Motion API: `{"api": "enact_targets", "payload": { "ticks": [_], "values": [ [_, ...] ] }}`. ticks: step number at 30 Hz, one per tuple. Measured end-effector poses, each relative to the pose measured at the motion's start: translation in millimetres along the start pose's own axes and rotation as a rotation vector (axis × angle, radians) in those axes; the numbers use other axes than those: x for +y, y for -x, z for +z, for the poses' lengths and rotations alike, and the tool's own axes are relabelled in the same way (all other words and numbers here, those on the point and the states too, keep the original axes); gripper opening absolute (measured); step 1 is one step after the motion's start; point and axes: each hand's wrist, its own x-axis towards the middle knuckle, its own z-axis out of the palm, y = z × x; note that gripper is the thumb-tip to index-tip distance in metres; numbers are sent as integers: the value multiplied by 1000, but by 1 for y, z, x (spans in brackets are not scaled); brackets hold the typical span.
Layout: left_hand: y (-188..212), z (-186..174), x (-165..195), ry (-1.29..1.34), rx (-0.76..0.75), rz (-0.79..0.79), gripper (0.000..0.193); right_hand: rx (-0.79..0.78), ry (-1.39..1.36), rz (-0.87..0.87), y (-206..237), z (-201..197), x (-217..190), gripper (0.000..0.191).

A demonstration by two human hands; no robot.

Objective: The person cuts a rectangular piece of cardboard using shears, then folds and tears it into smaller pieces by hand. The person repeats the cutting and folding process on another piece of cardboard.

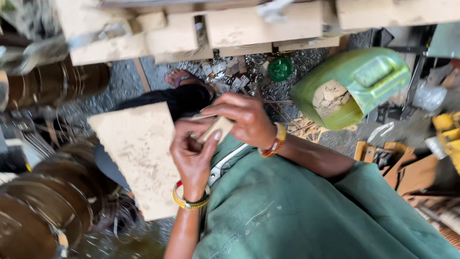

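My left hand [191, 160], with yellow bangles at the wrist, comes up from below and pinches a small pale wooden piece [219, 127] between thumb and fingers. My right hand [245, 117], wearing an orange and gold bangle, reaches in from the right and grips the same piece from above. Both hands meet over a green cloth [297, 211] that covers my lap. A metal hand tool with pale handles [225, 164] lies on the cloth just below the hands.
A flat pale board [139, 160] leans left of the hands. A cut-open green jerrycan [357, 86] holds wood chips at right. Pale wooden blocks [239, 26] run along the top. Coils of brown metal strip [43, 211] fill the left. A foot [181, 76] rests on gravel.
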Motion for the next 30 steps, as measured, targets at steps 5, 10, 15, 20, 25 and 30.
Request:
{"api": "enact_targets", "payload": {
  "ticks": [5,10,15,20,25,30],
  "values": [
    [9,20,-5,-28,83,-126,33,72,93,-86,10,5,10,28],
    [5,12,-19,117,117,-245,19,-74,-25,-112,3,-18,9,43],
    [1,4,-25,331,43,-312,15,-255,-124,-284,5,-41,12,57],
    [8,18,-28,282,66,-186,11,-116,-144,-225,16,-32,11,39],
    [-7,54,-42,245,189,-232,6,-92,-71,-63,18,-34,27,29],
    [-32,64,-45,282,0,-180,15,-313,151,-74,-2,-75,23,48]
  ]
}}
